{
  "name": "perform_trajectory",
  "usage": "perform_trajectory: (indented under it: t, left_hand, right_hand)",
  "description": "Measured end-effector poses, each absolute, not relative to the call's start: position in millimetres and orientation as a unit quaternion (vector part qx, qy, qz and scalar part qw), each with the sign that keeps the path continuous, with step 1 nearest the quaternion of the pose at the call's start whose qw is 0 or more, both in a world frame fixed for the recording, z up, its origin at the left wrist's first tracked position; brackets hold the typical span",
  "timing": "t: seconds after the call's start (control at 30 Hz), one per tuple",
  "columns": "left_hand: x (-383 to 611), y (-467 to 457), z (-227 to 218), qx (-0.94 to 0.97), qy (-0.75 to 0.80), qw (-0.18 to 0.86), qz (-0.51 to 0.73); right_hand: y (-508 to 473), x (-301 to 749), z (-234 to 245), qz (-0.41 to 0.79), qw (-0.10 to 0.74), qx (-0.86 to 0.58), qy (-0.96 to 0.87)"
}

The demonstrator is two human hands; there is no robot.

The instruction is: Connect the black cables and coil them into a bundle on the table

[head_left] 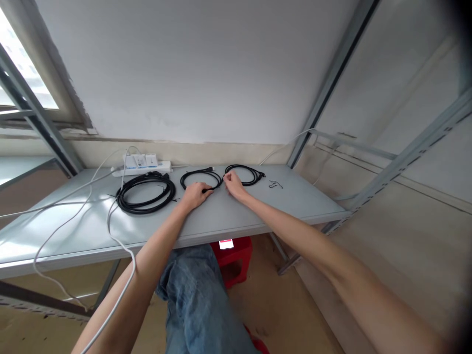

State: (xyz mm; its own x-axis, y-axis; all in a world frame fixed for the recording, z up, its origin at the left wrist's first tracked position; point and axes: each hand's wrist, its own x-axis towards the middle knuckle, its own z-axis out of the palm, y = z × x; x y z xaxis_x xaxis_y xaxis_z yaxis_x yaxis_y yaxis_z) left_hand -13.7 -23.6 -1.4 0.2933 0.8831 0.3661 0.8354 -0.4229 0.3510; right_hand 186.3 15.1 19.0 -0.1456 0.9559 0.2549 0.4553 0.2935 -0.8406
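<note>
A coiled black cable point(182, 183) lies on the grey shelf top between my two hands. My left hand point(195, 195) rests at its near side, fingers closed on the cable. At the coil's right end my right hand point(233, 185) is closed in a pinch; whatever is between its fingertips is too small to make out. Just beyond that hand lies a second black cable coil point(254, 173) with its plug to the right. A larger, thicker black cable coil point(145, 210) sits left of my left hand. Several thin black ties point(275, 185) lie loose on the right.
A white power strip point(162, 167) with plugged-in chargers stands against the wall. White cords point(109, 226) run over the shelf's left part and front edge, passing my left forearm. Metal uprights point(313, 108) frame the shelf. Below is a red stool point(243, 250) with a lit phone point(226, 244).
</note>
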Motion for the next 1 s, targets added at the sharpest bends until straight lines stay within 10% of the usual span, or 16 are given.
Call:
perform_trajectory:
  t: [0.57,1.0]
  left_hand:
    - [-8.8,-28.5,8.9,0.791,0.550,0.072,0.256]
    - [-7.6,-32.7,6.4,0.811,0.517,0.044,0.270]
  right_hand:
    - [4.9,191.5,-2.2,0.053,0.399,-0.297,-0.866]
    - [16.5,194.9,-9.3,0.337,0.433,-0.368,-0.751]
